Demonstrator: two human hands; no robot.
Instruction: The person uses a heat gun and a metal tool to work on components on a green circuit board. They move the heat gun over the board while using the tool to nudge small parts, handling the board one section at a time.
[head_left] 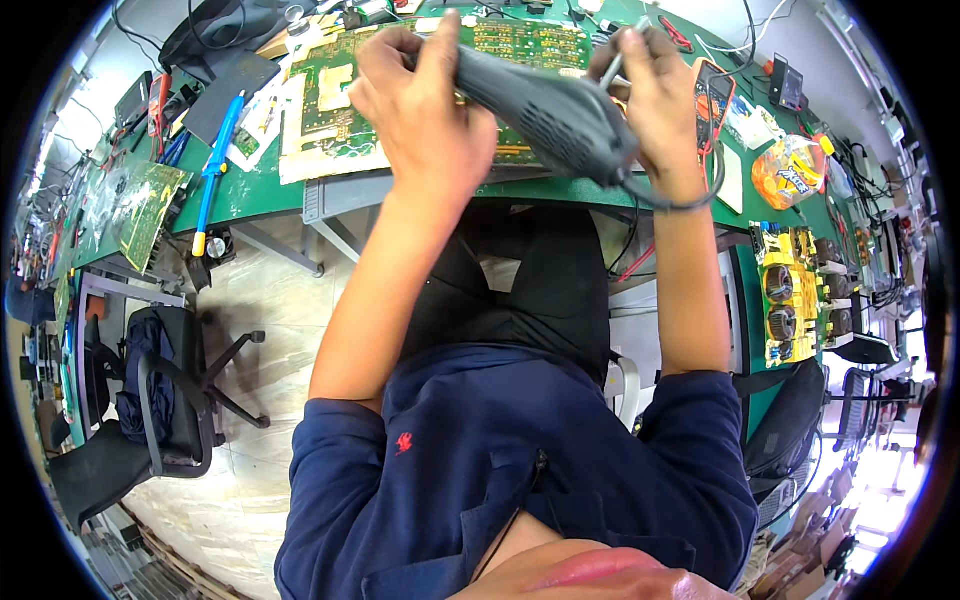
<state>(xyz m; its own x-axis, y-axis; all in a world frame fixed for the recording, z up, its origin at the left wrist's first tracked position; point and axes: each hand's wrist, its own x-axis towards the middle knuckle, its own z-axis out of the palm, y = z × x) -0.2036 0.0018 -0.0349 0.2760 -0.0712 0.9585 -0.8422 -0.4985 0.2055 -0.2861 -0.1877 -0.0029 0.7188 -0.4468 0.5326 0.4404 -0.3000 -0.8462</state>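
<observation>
My left hand is wrapped round one end of a black corded power tool with vent slots in its body. The tool is held at a slant above the bench, its cord end toward my right hand, and motion blurs it somewhat. My right hand is closed, pinching a slim metal rod whose kind I cannot make out. Under the tool lies a large green circuit board with pale patches and gold traces. The tool's black cord loops round my right wrist.
On the green bench, a blue desoldering pump lies left. To the right are a red multimeter, an orange-filled plastic jar and a yellow power board with coils. A black office chair stands at lower left.
</observation>
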